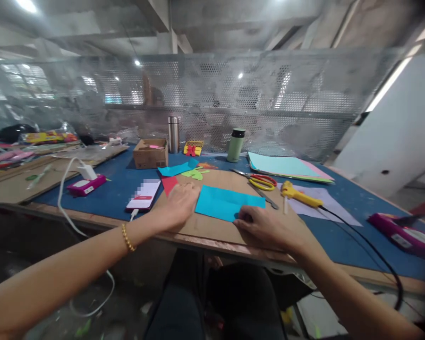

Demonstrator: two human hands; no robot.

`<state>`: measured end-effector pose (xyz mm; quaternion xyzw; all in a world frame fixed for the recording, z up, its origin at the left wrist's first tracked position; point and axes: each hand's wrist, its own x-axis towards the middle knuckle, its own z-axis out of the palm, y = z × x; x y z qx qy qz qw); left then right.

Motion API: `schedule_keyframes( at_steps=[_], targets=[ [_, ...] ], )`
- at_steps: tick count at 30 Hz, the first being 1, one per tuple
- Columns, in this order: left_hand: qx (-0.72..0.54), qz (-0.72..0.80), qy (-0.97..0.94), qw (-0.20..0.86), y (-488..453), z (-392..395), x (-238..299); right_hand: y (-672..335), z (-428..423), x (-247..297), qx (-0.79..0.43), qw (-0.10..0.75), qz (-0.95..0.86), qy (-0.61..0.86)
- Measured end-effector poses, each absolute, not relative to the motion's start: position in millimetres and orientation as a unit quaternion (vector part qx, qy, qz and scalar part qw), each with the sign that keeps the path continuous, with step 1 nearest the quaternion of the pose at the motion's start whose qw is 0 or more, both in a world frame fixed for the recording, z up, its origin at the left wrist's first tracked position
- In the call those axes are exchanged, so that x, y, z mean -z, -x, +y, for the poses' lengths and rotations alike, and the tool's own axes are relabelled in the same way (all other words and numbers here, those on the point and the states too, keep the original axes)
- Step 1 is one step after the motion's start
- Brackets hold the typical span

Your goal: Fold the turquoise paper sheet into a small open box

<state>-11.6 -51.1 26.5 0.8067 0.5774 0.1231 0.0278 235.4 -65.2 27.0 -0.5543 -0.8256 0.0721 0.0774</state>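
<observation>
A folded sheet of cyan paper point(226, 203) lies on a brown cardboard mat point(212, 226) at the table's near edge. My left hand point(179, 205) rests at the sheet's left edge, fingers curled down against the mat. My right hand point(269, 226) presses on the sheet's near right corner, fingers bent and pinching the paper's edge. A red paper triangle point(169, 184) lies just beyond my left hand.
Red and yellow scissors point(260, 182), a yellow glue gun point(299, 193) with black cord, a phone point(144, 194), a cardboard box point(150, 153), a steel flask point(173, 134), a green bottle point(235, 145), stacked coloured paper point(286, 167) and pink devices point(87, 185) sit on the blue table point(120, 189).
</observation>
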Motion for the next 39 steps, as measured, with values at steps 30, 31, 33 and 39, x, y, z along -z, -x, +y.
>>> schedule_keyframes(
  at_steps=[30, 31, 33, 39],
  targets=[
    [-0.236, 0.373, -0.893, -0.089, -25, -77, 28, -252, -88, -32, 0.159, -0.013, -0.911, 0.380],
    [-0.238, 0.371, -0.893, -0.090, -24, -77, 28, -255, -87, -30, 0.164, -0.011, -0.911, 0.379],
    [-0.243, 0.367, -0.894, -0.088, -24, -76, 29, -264, -82, -22, 0.179, -0.004, -0.909, 0.377],
    [-0.244, 0.360, -0.897, -0.077, -25, -77, 26, -296, -67, -1, 0.182, 0.016, -0.915, 0.358]
  ],
)
